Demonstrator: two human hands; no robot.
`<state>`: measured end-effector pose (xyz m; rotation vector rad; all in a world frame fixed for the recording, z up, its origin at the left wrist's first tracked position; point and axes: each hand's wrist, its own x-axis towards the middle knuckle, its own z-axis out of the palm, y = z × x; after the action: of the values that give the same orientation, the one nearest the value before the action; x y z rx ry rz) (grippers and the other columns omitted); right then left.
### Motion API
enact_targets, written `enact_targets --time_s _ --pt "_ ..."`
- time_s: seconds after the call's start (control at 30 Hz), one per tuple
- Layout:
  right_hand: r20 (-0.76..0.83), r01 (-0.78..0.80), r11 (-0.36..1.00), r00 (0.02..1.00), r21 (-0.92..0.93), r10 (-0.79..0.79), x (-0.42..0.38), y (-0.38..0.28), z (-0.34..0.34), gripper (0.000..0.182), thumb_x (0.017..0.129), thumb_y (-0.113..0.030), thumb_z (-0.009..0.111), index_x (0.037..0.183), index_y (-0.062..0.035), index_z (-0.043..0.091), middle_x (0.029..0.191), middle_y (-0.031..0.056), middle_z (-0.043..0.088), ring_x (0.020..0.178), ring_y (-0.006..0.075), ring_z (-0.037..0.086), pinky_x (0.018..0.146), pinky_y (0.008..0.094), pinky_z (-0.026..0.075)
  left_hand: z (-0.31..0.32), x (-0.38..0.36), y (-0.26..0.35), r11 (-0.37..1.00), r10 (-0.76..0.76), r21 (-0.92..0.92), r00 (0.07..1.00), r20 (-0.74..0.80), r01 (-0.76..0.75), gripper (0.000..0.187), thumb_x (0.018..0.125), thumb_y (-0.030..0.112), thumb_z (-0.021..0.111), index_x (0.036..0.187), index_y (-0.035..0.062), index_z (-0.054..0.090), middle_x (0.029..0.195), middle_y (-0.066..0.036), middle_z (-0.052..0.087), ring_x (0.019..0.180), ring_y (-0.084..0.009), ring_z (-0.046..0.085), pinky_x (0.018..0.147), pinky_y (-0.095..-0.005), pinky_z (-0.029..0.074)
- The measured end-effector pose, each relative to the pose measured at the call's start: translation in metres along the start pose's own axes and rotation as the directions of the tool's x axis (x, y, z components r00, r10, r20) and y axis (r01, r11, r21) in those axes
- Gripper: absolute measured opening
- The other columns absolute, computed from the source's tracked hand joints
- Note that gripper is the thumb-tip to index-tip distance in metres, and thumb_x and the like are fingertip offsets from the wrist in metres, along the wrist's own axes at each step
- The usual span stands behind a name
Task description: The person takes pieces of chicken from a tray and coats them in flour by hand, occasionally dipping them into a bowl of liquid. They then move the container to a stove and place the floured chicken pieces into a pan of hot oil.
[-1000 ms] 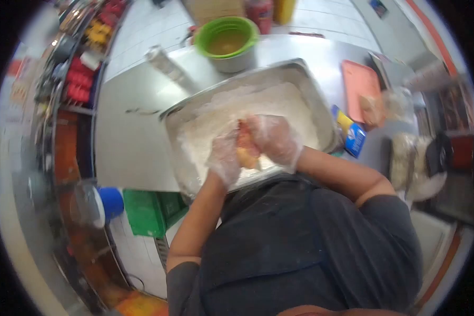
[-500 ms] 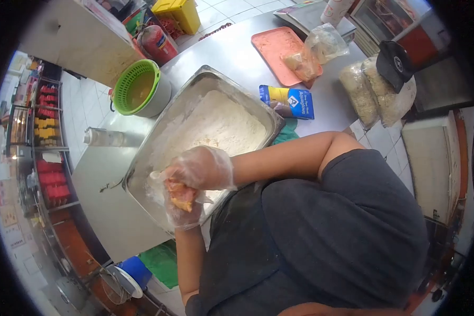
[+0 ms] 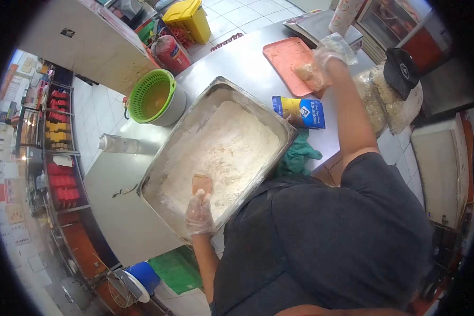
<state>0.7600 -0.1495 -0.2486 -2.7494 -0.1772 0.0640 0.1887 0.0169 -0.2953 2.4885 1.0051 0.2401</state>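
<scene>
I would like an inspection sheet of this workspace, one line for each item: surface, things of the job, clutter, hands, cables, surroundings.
Surface: steel table, bare metal around the tray.
Job's things: metal tray holding white flour; one orange-brown food piece lies on the flour near the front edge.
Clutter: green colander bowl, blue box, orange tray, teal cloth, bagged food, black cap.
Hands: left hand, gloved, fingertips at the food piece; right hand, gloved, on a plastic bag over the orange tray.
Cables: nothing seen.
Surroundings: tiled floor, yellow bin, red cylinder, shelves with red and yellow goods.
</scene>
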Motion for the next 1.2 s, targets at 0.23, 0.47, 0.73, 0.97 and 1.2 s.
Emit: enact_targets --time_s 0.23,0.47,0.73,0.97,1.2 --pt "0.297 -0.221 0.627 0.955 0.747 -0.017 0.039 0.112 0.051 0.033 0.083 -0.02 0.044 0.109 -0.0051 0.058 0.097 0.0194 0.059 0.086 0.0286 0.058 0.072 0.0369 0.047 -0.003 -0.033 -0.036 0.956 -0.294 -0.013 0.955 0.042 0.295 0.035 0.088 0.031 0.045 0.107 0.0053 0.058 0.107 -0.017 0.058 0.102 -0.0331 0.053 0.089 -0.0401 0.041" --pt "0.46 -0.197 0.707 0.865 0.679 -0.201 0.05 0.097 0.055 0.033 0.084 -0.023 0.044 0.108 -0.0036 0.055 0.097 0.02 0.057 0.083 0.031 0.057 0.071 0.0385 0.046 -0.022 -0.038 -0.047 0.955 -0.156 0.266 0.985 0.07 0.132 0.031 0.088 0.03 0.045 0.106 0.0098 0.06 0.1 -0.015 0.06 0.093 -0.0339 0.056 0.08 -0.0421 0.045" --pt "0.602 -0.041 0.884 0.747 0.465 -0.282 0.038 0.062 0.053 0.032 0.083 -0.024 0.046 0.105 -0.0034 0.056 0.094 0.0177 0.058 0.081 0.03 0.057 0.07 0.0378 0.046 -0.017 -0.052 -0.049 0.962 -0.172 0.211 0.984 -0.033 0.175 0.028 0.085 0.025 0.048 0.106 0.0098 0.06 0.097 -0.015 0.061 0.09 -0.0332 0.057 0.079 -0.042 0.045" --pt "0.672 0.18 0.946 0.668 0.27 -0.319 0.033 0.047 0.061 0.031 0.082 -0.025 0.047 0.103 -0.0032 0.056 0.09 0.0157 0.059 0.079 0.0292 0.057 0.069 0.0372 0.046 -0.005 -0.059 -0.073 0.949 0.087 0.314 0.985 -0.151 -0.036 0.024 0.082 0.025 0.051 0.101 0.0148 0.063 0.092 -0.013 0.061 0.084 -0.0336 0.058 0.076 -0.0439 0.046" --pt "0.139 0.424 0.853 0.906 -0.304 -0.4 -0.004 0.035 0.046 0.031 0.082 -0.027 0.049 0.1 -0.003 0.056 0.087 0.0138 0.06 0.077 0.0283 0.057 0.068 0.0367 0.046 -0.009 -0.057 -0.063 0.97 -0.044 0.226 0.98 -0.192 0.088 0.023 0.082 0.022 0.051 0.097 0.0095 0.062 0.088 -0.013 0.061 0.08 -0.032 0.058 0.069 -0.0426 0.047"
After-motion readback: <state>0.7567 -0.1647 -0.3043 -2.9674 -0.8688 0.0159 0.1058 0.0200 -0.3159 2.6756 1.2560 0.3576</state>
